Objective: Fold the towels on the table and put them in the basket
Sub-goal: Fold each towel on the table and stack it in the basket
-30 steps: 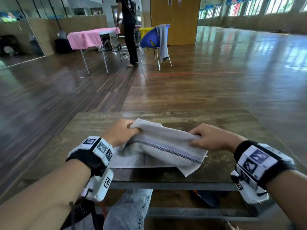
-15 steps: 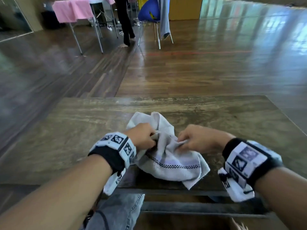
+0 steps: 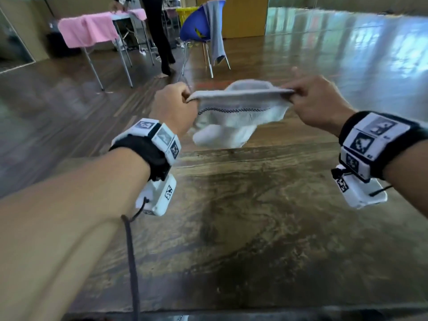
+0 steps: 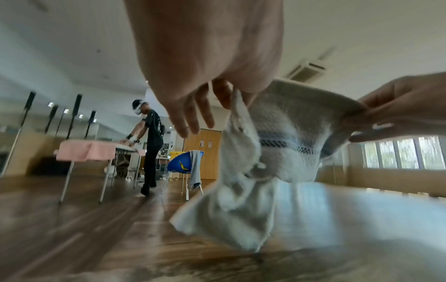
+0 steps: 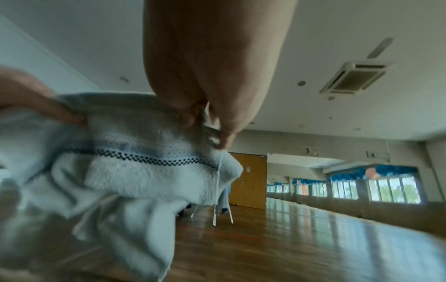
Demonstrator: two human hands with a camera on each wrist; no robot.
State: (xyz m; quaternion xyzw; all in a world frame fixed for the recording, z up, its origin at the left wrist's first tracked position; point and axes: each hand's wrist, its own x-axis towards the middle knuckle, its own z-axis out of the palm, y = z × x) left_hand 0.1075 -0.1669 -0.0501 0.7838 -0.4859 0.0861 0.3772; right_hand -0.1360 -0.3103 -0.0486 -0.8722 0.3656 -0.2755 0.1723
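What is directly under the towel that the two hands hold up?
Under the towel, pinched by the left hand and right hand, lies bare wooden table. Whether its lowest folds touch the table cannot be told; floor behind it is hidden.

The hall is lit by daylight from windows point(image 5: 376, 190) at the right of the frame, and bright glare is thrown across the polished floor point(image 3: 347, 47). Straight lines are bent at the edges. The towel point(image 4: 265, 190) is smeared by motion blur in both wrist views.
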